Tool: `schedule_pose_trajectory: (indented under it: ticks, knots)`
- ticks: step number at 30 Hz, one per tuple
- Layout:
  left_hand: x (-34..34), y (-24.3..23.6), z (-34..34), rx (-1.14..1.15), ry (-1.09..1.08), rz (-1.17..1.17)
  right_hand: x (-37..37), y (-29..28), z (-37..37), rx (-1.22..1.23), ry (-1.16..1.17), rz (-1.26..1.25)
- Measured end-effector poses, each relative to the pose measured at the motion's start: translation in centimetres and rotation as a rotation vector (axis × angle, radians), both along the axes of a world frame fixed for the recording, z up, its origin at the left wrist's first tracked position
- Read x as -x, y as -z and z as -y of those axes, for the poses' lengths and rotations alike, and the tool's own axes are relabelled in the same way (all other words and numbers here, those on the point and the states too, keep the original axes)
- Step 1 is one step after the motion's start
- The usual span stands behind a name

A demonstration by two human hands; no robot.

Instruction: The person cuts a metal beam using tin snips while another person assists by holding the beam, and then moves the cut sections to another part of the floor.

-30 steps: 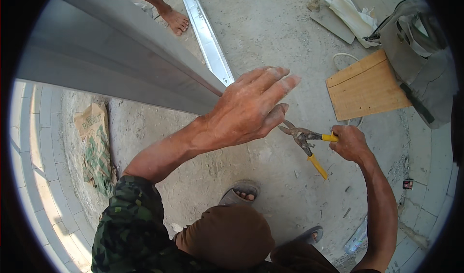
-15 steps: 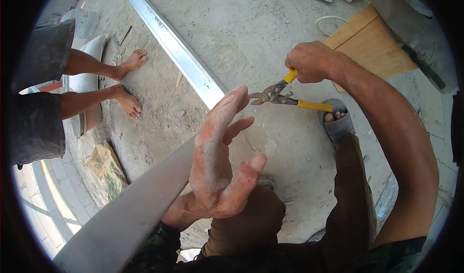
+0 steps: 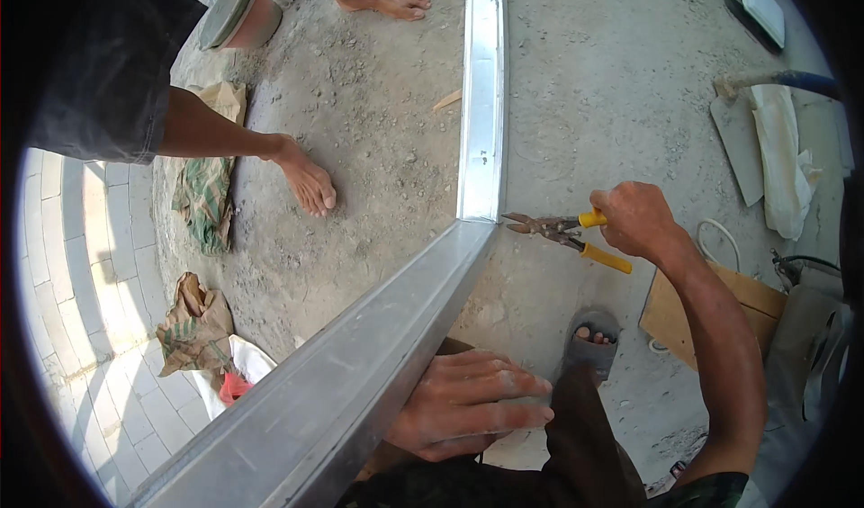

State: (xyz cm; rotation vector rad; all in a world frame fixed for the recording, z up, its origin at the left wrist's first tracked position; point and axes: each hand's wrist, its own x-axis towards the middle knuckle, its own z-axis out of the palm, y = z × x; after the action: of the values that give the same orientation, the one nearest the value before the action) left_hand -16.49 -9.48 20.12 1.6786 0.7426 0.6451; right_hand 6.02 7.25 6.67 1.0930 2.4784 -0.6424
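Note:
My right hand point(image 3: 634, 220) grips the upper yellow handle of tin snips point(image 3: 549, 226); the lower handle hangs free. Their jaws point left, just beside the kink or joint in a long silver metal channel point(image 3: 481, 94). From there the nearer section point(image 3: 324, 346) runs down to the lower left. My left hand point(image 3: 468, 391) is low beside that section, partly behind it, fingers stretched rightward and slightly bent; its thumb is hidden. Below the snips shows my sandalled foot point(image 3: 589, 337).
Another person's bare feet point(image 3: 306, 179) and shorts are at the upper left. Bucket point(image 3: 243, 17), crumpled sacks point(image 3: 193, 328) and tiled paving point(image 3: 94, 283) lie left. At right are a wooden board point(image 3: 684, 319), white cloth point(image 3: 778, 166), grey bag point(image 3: 801, 355) and cable point(image 3: 720, 238).
The view has turned. The nearer channel section has come down from a raised position to meet the far one at knee level. My left hand has dropped beside it; the snips sit by the junction.

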Motion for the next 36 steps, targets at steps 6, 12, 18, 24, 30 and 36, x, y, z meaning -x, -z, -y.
schedule_pose_trajectory:
  ticks: [6,12,18,24,30,36]
  knots:
    - [-1.7,-3.1,2.8,0.081,-0.212,-0.108,1.9,0.9,-4.3,0.096,-0.248,0.062]
    - [-3.2,-7.2,4.8,-0.116,-0.504,-0.132,3.9,1.1,-7.8,0.113,-0.442,0.107]
    - [-4.5,-9.6,9.8,0.116,-0.79,-0.173,5.1,1.0,-7.7,0.148,-0.552,0.086]
    - [-6.5,-11.0,11.3,0.443,-0.937,-0.075,0.6,0.5,-6.1,0.136,-0.441,0.08]
    - [-8.4,-12.4,9.1,0.405,-0.841,-0.245,-0.2,-2.0,-3.7,0.09,-0.439,-0.01]
    - [-9.7,-3.8,6.4,0.795,-0.724,-0.191,0.5,-2.1,-2.5,0.068,-0.394,-0.052]
